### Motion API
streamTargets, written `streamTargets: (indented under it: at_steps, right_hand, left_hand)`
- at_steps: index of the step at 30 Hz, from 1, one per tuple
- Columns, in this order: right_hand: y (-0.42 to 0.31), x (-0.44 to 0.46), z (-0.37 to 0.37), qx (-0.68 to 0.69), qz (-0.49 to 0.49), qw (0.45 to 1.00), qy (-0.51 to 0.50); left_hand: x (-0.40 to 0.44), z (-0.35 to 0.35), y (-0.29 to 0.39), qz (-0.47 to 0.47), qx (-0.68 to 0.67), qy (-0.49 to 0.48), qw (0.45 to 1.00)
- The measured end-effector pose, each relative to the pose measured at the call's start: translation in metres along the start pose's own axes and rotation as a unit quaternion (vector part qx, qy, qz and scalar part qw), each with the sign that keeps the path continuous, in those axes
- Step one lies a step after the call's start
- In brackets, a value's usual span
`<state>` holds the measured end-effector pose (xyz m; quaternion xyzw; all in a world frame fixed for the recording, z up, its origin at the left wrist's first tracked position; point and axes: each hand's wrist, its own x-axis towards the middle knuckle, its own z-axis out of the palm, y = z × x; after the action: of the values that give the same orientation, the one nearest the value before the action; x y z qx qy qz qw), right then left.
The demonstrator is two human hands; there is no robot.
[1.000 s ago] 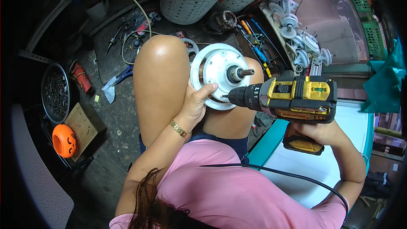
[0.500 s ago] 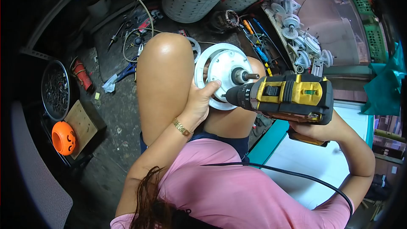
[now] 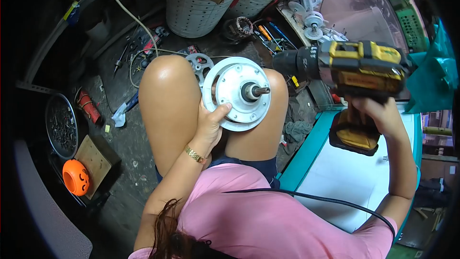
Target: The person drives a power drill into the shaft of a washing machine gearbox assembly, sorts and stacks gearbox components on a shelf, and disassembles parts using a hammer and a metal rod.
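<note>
A round white part (image 3: 238, 97) with a splined metal shaft rests between my knees. Its rim is gripped by my left hand (image 3: 211, 123), thumb on the front face and the other fingers hidden behind. My right hand (image 3: 378, 113) is wrapped round the handle of a yellow and black cordless drill (image 3: 360, 67), held up to the right of the part. The drill's chuck points left and is apart from the part. Behind my left knee, a grey spoked wheel (image 3: 199, 63) lies on the floor.
Perforated metal drums (image 3: 194, 13) stand at the back, beside a tray of hand tools (image 3: 274, 37). More white parts (image 3: 313, 23) sit at the upper right. On the left are a basin of screws (image 3: 62, 127), an orange pumpkin bucket (image 3: 75, 177) and a wooden block (image 3: 96, 163).
The drill in my right hand has come away from the white part, moving up and to the right. My left hand still holds the part. The view has shifted slightly.
</note>
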<state>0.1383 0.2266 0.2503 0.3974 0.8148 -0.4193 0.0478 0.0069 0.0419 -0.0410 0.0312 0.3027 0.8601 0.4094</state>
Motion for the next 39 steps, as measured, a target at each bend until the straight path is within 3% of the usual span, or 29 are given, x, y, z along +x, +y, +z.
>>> streamTargets:
  at_steps: [22, 39]
  right_hand:
    - [0.033, 0.042, 0.020, 0.051, 0.011, 0.998, -0.046]
    - [0.018, 0.050, 0.020, -0.020, -0.030, 0.997, -0.070]
  left_hand:
    - [0.003, 0.004, 0.001, -0.004, -0.012, -0.012, 1.000]
    - [0.002, 0.005, 0.000, 0.018, 0.013, -0.027, 0.999]
